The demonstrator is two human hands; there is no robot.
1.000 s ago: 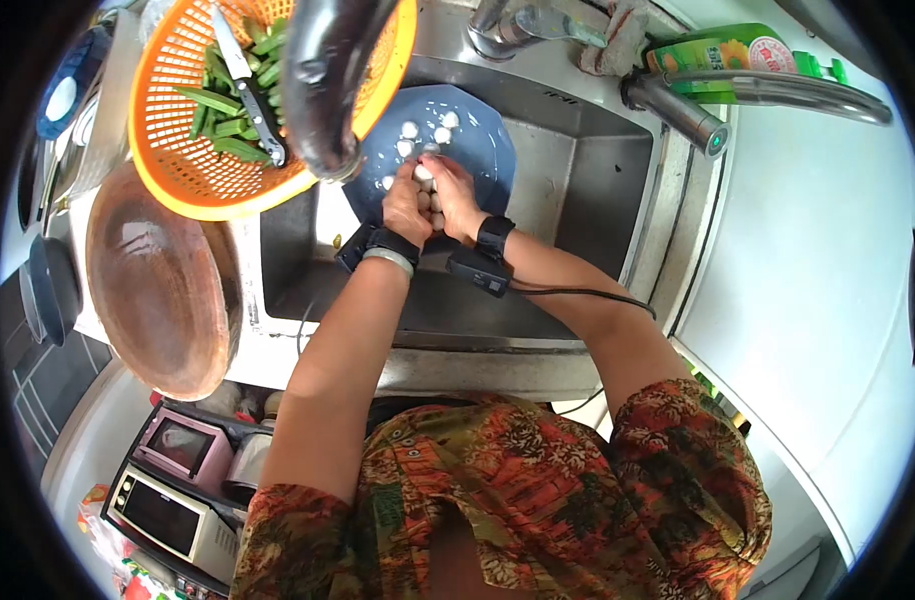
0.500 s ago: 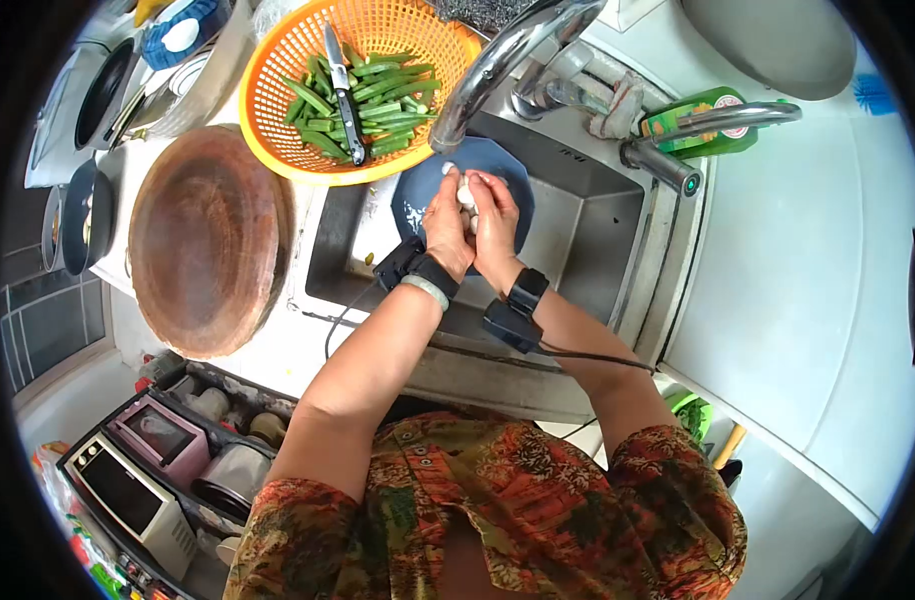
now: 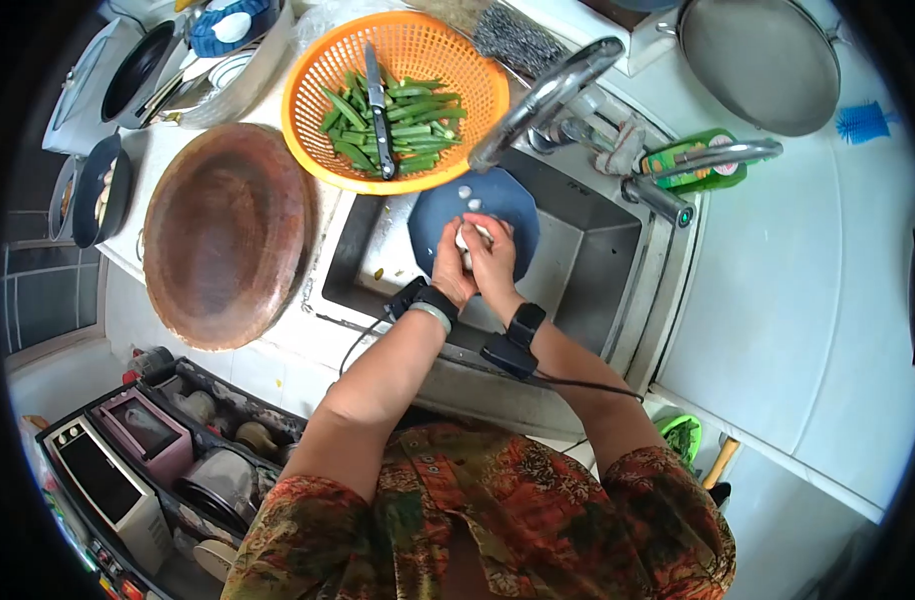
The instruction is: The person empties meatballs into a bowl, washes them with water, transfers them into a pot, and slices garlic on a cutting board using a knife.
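Note:
Over a dark blue bowl [image 3: 428,212] in the sink, my left hand [image 3: 451,266] and my right hand [image 3: 494,262] are cupped together. Both are closed around small rounded white pieces [image 3: 469,242], which could be garlic cloves or mushrooms; my fingers partly hide them. Loose white pieces [image 3: 475,204] lie in the bowl beyond my fingertips. The curved chrome faucet [image 3: 523,115] reaches over the bowl's far side. Each wrist wears a black strap with a small box and a cable.
An orange colander [image 3: 323,170] holds cut okra [image 3: 408,130] and a black-handled knife [image 3: 382,130]. A round wooden board [image 3: 228,240] lies left of the metal sink [image 3: 598,270]. Right of it are a green detergent bottle [image 3: 693,165], a grey pan [image 3: 763,65] and a blue brush [image 3: 863,122].
The whole view has shifted a little. My hands have drawn slightly nearer to me over the bowl, and loose white pieces now show in the bowl beyond them.

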